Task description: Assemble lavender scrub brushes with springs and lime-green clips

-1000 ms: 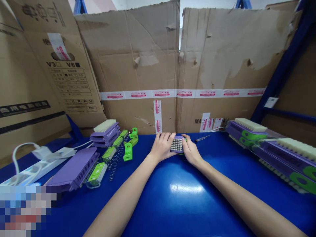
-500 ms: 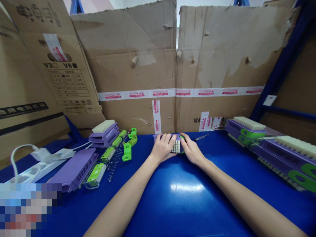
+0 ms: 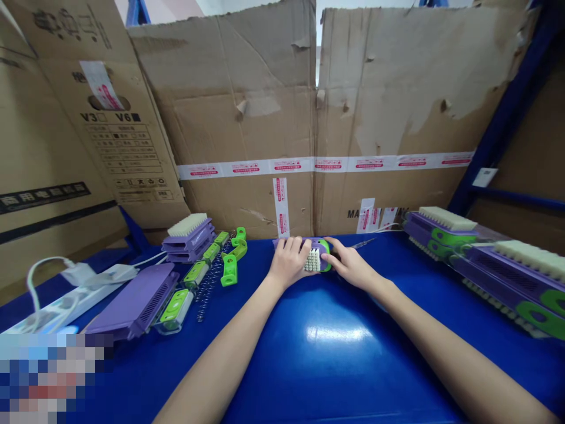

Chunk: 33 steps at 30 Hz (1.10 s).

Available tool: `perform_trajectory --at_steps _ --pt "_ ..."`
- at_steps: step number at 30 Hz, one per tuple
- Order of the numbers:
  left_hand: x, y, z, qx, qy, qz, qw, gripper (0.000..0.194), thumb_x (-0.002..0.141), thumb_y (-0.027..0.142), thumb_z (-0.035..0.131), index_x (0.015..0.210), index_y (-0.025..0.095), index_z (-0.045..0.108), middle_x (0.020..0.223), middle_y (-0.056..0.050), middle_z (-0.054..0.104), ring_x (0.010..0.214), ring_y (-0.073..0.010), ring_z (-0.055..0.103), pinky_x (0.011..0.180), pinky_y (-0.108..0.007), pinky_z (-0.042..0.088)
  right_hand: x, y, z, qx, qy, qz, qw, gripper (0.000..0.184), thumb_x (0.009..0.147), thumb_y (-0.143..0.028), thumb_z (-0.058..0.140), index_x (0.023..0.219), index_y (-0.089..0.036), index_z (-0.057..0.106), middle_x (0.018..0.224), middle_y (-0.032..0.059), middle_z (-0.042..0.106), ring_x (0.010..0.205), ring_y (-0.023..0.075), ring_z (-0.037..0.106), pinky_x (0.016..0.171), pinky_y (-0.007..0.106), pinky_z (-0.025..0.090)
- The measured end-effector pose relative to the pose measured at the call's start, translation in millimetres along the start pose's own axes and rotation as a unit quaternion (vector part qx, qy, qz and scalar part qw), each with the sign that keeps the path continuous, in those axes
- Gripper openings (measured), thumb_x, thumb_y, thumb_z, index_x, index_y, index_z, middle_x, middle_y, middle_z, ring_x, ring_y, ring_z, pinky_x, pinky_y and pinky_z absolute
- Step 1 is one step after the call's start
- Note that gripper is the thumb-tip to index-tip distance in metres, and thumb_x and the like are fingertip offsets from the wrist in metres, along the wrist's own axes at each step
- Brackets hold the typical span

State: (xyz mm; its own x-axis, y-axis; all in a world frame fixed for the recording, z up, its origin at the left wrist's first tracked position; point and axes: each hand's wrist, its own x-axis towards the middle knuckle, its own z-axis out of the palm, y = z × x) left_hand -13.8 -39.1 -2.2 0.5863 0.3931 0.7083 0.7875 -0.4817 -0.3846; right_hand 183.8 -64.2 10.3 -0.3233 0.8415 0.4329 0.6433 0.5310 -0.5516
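At the back middle of the blue table I hold a purple brush [image 3: 313, 259] with cream bristles and a green end piece [image 3: 326, 247]. My left hand [image 3: 288, 259] is wrapped over its purple body, the fingers across the top and left part. On the other side, my right hand [image 3: 351, 264] grips the green end, thumb on the near face and index finger behind. The underside and left end of the brush are mostly covered by my fingers. Just behind my right hand lies a thin screwdriver [image 3: 364, 242].
On the left lie purple shells [image 3: 136, 300], a stack of purple brush parts [image 3: 189, 238], green-and-clear pieces [image 3: 176, 306], springs [image 3: 206, 294], green brackets [image 3: 229, 270] and a white power strip [image 3: 83, 288]. Several purple brushes [image 3: 498, 268] stand on the right. Cardboard [image 3: 238, 129] walls the back.
My right hand has shifted a little right along the green end and its fingers have spread slightly, showing more of the green. My left hand stays on the brush.
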Motion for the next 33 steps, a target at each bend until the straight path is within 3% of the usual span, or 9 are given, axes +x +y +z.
perform_trajectory --at_steps 3,8,13,22,27,33 --pt "-1 0 0.1 -0.002 0.005 0.003 1.000 0.066 0.075 0.065 0.048 0.113 0.011 0.053 0.098 -0.015 0.056 0.086 -0.0278 0.049 0.074 -0.039 0.034 1 3 -3 0.011 -0.002 0.004 1.000 0.054 0.087 -0.043 0.050 0.130 -0.012 0.043 0.075 0.0053 0.067 0.065 0.0193 0.063 0.063 0.030 0.048" --pt "0 2 -0.8 -0.011 -0.003 -0.009 1.000 0.065 0.074 0.065 0.050 0.113 0.013 0.053 0.098 -0.014 0.055 0.086 -0.0277 0.049 0.074 -0.039 0.033 1 6 -9 0.025 -0.004 -0.005 1.000 0.051 0.083 -0.044 0.056 0.123 -0.014 0.051 0.080 0.0055 0.068 0.066 0.0180 0.063 0.061 0.028 0.048" --pt "1 0 -3.2 0.001 -0.013 -0.056 0.998 0.067 0.073 0.067 0.051 0.113 0.013 0.053 0.096 -0.014 0.055 0.086 -0.0280 0.049 0.073 -0.039 0.033 -1 8 -13 0.014 0.012 0.014 1.000 0.048 0.085 -0.047 0.052 0.120 -0.014 0.050 0.071 0.0035 0.067 0.054 0.0158 0.059 0.053 0.026 0.046" --pt "-1 0 -7.8 0.003 -0.021 -0.026 0.999 0.068 0.074 0.065 0.051 0.116 0.012 0.052 0.098 -0.014 0.056 0.088 -0.0280 0.050 0.075 -0.041 0.034 -3 13 5 0.046 0.045 -0.001 0.998 0.038 0.087 -0.043 0.049 0.114 -0.016 0.046 0.085 0.0063 0.068 0.071 0.0189 0.064 0.064 0.029 0.049" --pt "-1 2 -7.7 -0.002 -0.017 -0.022 1.000 0.057 0.077 0.049 0.055 0.121 0.015 0.048 0.103 -0.014 0.058 0.091 -0.0282 0.052 0.077 -0.042 0.035 -4 7 10 0.054 0.081 0.001 0.995 0.035 0.086 -0.039 0.050 0.114 -0.018 0.047 0.088 0.0067 0.069 0.076 0.0197 0.066 0.066 0.029 0.050" --pt "2 1 -6.8 -0.075 -0.004 -0.002 0.997 0.052 0.074 0.038 0.057 0.117 0.012 0.047 0.112 -0.015 0.058 0.104 -0.0278 0.052 0.084 -0.040 0.037 -5 1 11 0.041 0.097 -0.009 0.994 0.048 0.086 -0.036 0.051 0.128 -0.016 0.041 0.088 0.0070 0.070 0.079 0.0200 0.067 0.070 0.030 0.052"
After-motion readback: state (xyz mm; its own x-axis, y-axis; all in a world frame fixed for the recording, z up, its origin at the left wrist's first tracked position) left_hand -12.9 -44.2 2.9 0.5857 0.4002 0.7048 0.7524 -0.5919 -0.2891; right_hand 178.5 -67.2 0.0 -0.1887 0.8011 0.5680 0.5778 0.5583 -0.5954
